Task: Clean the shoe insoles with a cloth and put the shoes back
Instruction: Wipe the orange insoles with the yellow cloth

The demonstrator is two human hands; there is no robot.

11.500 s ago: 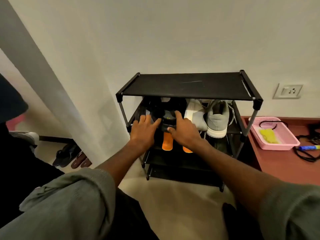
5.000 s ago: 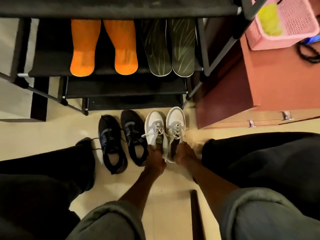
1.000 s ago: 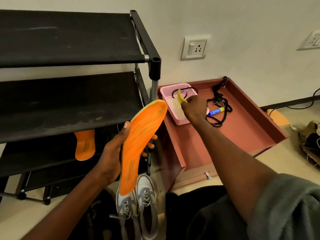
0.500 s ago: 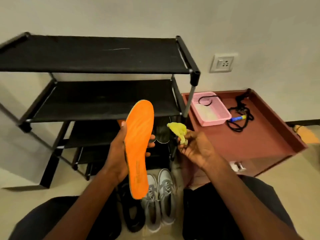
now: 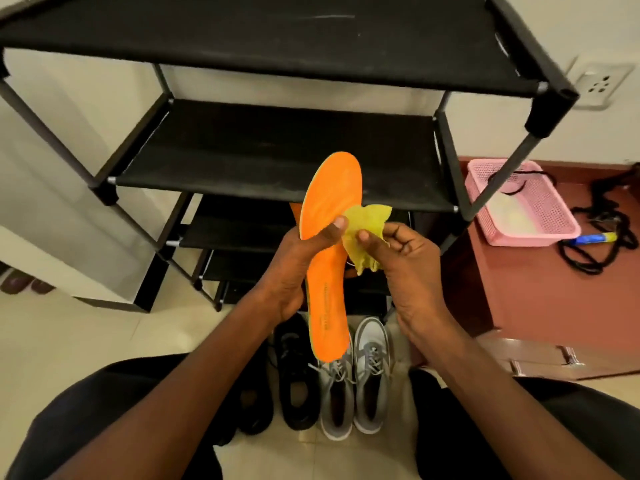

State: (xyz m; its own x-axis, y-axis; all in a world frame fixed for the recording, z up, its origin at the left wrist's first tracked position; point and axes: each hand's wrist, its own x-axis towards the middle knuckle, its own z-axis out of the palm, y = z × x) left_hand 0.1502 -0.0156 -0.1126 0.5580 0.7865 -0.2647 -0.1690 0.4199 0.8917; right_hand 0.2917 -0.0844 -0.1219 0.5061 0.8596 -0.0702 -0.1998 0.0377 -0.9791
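My left hand (image 5: 294,268) grips an orange insole (image 5: 329,244) upright in front of the black shoe rack (image 5: 277,157), thumb across its face. My right hand (image 5: 405,258) pinches a crumpled yellow cloth (image 5: 365,226) that touches the insole's right edge. On the floor below stand a pair of black shoes (image 5: 294,379) and a pair of grey-white shoes (image 5: 353,375), toes toward the rack. A bit of a second orange insole (image 5: 294,207) shows on a lower shelf behind the held one.
A low reddish-brown cabinet (image 5: 540,299) stands right of the rack, bearing a pink basket (image 5: 519,202), black cords (image 5: 602,223) and a blue-yellow tube (image 5: 592,238). A wall socket (image 5: 599,85) sits at upper right. My dark-trousered knees flank the shoes.
My right hand has brought the yellow cloth left, against the insole. The left hand holds the insole a little lower and closer. The view has tilted down.
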